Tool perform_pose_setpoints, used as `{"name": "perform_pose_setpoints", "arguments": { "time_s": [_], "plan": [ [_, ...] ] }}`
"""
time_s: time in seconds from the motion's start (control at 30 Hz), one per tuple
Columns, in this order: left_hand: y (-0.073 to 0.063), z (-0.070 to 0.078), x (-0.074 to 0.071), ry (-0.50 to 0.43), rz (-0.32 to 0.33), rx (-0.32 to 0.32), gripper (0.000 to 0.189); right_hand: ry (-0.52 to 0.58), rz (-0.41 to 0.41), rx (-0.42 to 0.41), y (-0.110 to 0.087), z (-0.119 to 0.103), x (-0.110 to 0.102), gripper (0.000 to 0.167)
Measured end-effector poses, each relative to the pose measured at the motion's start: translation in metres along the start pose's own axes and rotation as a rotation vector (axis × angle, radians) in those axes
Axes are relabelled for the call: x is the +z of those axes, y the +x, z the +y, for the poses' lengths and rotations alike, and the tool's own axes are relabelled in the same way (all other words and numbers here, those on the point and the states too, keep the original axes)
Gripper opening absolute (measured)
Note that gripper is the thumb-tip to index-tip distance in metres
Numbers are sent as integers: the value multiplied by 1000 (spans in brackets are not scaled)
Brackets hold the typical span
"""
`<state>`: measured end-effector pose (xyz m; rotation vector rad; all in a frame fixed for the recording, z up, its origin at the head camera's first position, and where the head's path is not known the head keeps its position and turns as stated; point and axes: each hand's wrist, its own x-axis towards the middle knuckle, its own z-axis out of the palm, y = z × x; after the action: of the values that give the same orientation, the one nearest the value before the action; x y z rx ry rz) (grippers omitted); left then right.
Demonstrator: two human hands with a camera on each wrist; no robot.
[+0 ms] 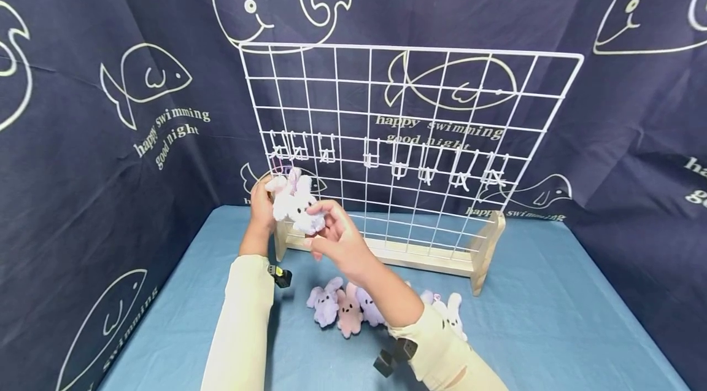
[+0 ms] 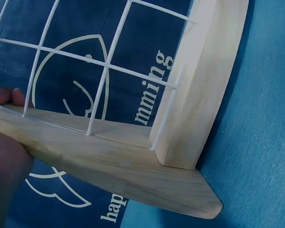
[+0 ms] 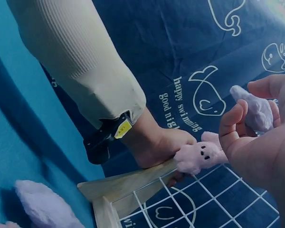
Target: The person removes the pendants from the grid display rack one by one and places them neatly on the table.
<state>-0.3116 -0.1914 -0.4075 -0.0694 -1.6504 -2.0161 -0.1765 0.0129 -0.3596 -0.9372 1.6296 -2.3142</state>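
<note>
My right hand (image 1: 345, 240) pinches a pale lavender plush bunny (image 1: 302, 212) between thumb and fingers, in front of the left end of a white wire grid rack (image 1: 405, 188). Right behind it is a pale pink plush bunny (image 3: 199, 156), hanging at the grid near the left hooks. My left hand (image 1: 262, 207) grips the wooden side foot (image 2: 133, 161) of the rack; its fingertips (image 2: 12, 96) show behind the grid in the left wrist view. In the right wrist view the lavender bunny is partly covered by the right fingers (image 3: 235, 118).
Several white hooks (image 1: 371, 158) hang in a row across the grid. Below on the blue table (image 1: 530, 317) lie several plush bunnies, among them a lavender one (image 1: 324, 304) and a pink one (image 1: 350, 311); the right forearm hides some. Dark patterned cloth (image 1: 166, 207) surrounds the table.
</note>
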Motion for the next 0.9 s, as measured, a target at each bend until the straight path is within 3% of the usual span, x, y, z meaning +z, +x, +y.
{"name": "perform_pose_setpoints", "arguments": {
  "time_s": [0.07,0.17,0.3,0.57,0.73,0.9],
  "plan": [
    [0,1,1,-56,-16,-29,46,-15,2,-7,0,1,1,48],
    [-2,3,3,-216,-95,-150,47,-46,21,2,-1,3,2,42],
    [-3,4,3,-295,-162,-219,46,-86,54,23,-2,7,2,39],
    [-2,-3,-1,-270,-184,-233,44,-150,86,-2,-2,18,1,38],
    [-1,-5,-3,-259,-192,-230,41,-245,129,-1,-2,19,-4,35],
    [-1,-7,-4,-247,-185,-169,38,-392,178,11,-4,21,-7,34]
  ]
}}
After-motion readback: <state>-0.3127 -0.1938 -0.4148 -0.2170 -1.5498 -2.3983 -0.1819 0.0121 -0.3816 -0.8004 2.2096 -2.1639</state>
